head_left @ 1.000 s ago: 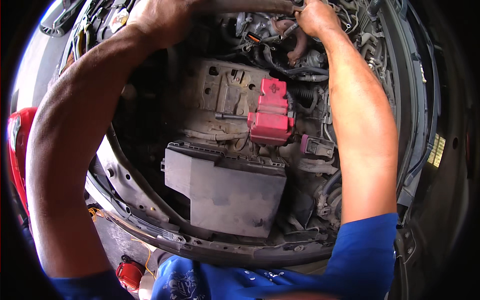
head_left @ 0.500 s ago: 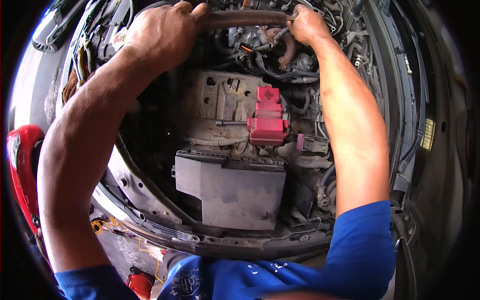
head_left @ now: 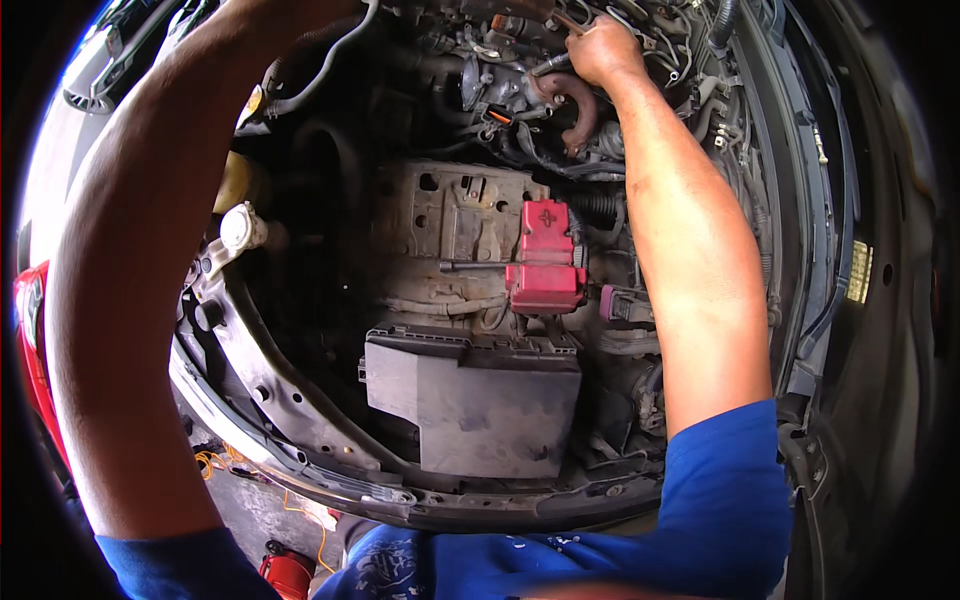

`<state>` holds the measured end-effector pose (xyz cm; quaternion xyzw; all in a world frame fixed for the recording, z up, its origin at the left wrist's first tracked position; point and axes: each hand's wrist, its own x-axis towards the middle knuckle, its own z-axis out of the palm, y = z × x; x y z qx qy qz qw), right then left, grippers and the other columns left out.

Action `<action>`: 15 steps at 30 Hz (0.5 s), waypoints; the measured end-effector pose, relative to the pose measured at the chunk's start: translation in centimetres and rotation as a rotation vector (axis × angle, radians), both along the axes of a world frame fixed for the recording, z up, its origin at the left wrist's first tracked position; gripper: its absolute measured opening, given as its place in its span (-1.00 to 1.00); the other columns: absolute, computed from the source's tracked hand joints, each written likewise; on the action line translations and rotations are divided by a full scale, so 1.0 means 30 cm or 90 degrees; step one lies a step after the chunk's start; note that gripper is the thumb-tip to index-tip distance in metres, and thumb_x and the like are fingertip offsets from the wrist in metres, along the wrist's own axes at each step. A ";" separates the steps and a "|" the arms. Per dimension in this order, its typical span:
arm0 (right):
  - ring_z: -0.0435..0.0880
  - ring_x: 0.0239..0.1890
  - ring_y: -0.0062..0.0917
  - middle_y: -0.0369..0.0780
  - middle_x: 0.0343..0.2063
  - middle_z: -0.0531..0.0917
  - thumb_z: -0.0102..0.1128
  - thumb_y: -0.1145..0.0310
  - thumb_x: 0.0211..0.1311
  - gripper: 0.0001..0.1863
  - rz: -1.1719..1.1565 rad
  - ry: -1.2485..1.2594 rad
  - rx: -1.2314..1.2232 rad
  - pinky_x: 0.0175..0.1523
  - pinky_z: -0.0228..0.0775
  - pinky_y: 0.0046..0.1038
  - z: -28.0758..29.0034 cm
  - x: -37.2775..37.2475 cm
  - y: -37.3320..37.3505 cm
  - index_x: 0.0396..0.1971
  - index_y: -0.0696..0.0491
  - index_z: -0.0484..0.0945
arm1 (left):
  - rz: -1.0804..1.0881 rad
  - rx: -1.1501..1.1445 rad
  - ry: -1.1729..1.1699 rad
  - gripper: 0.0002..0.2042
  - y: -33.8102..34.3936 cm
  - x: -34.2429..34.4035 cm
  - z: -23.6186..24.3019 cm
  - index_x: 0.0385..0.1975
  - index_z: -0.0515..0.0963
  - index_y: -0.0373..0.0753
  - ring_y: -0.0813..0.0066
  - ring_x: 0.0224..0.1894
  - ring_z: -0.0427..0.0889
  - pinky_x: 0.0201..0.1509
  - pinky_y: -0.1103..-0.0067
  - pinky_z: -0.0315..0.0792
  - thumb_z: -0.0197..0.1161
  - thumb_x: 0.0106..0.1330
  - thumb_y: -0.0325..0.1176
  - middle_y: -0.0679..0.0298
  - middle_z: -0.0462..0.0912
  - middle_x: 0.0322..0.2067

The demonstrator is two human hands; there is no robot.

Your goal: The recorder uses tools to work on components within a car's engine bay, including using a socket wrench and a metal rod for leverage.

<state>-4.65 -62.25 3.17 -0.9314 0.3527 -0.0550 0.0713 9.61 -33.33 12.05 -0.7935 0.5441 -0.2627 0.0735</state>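
My left hand (head_left: 325, 12) reaches to the top edge over the engine bay; its fingers are hidden. Near top centre my right hand (head_left: 604, 52) is closed on the end of a long dark brown tube (head_left: 520, 8), which runs left along the frame's edge, partly cut off. Below the hands lie engine parts, among them a rusty curved pipe (head_left: 582, 110). Between my forearms sit a red plastic cover (head_left: 545, 270) on the bare metal tray (head_left: 440, 215) and a grey-black box lid (head_left: 480, 410).
The bay's front rail (head_left: 270, 365) curves along the lower left. A red car part (head_left: 35, 340) shows at far left. Down on the floor are a red container (head_left: 288, 570) and an orange cord (head_left: 320, 540). A dark panel (head_left: 890, 320) borders the bay at right.
My left hand and the tube have moved up, mostly out of frame. The bay sits lower in view, uncovering a white cap at left. My right hand stays closed near top centre.
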 end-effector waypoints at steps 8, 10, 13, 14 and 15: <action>0.68 0.03 -0.01 0.05 -0.11 0.71 0.29 0.16 0.22 -0.56 0.072 -0.012 -0.067 0.15 0.51 -0.12 0.006 0.016 -0.003 0.02 0.09 0.53 | 0.114 0.077 0.127 -0.73 0.027 -0.135 -0.119 -0.08 0.50 -0.25 0.05 -0.31 0.75 -0.24 0.23 0.61 0.24 0.23 -0.40 0.04 0.71 -0.38; 0.69 0.01 -0.03 0.05 -0.15 0.72 0.32 0.16 0.21 -0.58 0.175 0.021 -0.118 0.11 0.51 -0.10 0.020 0.030 0.006 -0.01 0.05 0.53 | 0.135 0.147 0.368 -0.67 0.088 -0.304 -0.117 -0.14 0.47 -0.32 0.04 -0.31 0.75 -0.23 0.23 0.62 0.29 0.24 -0.23 0.01 0.70 -0.41; 0.70 -0.03 -0.02 0.03 -0.17 0.72 0.35 0.07 0.24 -0.57 0.185 0.008 -0.134 0.04 0.51 -0.10 -0.036 0.021 -0.056 0.00 -0.03 0.52 | 0.184 0.170 0.697 -0.57 0.049 -0.478 -0.097 -0.11 0.46 -0.36 -0.11 -0.17 0.73 0.01 0.19 0.59 0.30 0.21 -0.12 -0.11 0.71 -0.31; 0.70 -0.05 -0.01 0.02 -0.18 0.72 0.35 0.04 0.26 -0.57 0.210 -0.011 -0.131 0.01 0.51 -0.09 -0.036 0.013 -0.066 0.00 -0.04 0.52 | 0.164 0.166 0.723 -0.55 0.038 -0.497 -0.085 -0.11 0.46 -0.39 -0.11 -0.16 0.72 0.01 0.21 0.59 0.31 0.21 -0.12 -0.12 0.70 -0.30; 0.70 -0.07 -0.01 0.01 -0.18 0.72 0.34 0.00 0.28 -0.57 0.203 -0.008 -0.134 0.00 0.52 -0.10 -0.034 0.003 -0.077 0.00 -0.07 0.51 | 0.148 0.153 0.696 -0.56 0.033 -0.494 -0.069 -0.10 0.46 -0.39 -0.10 -0.16 0.73 0.00 0.22 0.59 0.30 0.21 -0.14 -0.11 0.70 -0.31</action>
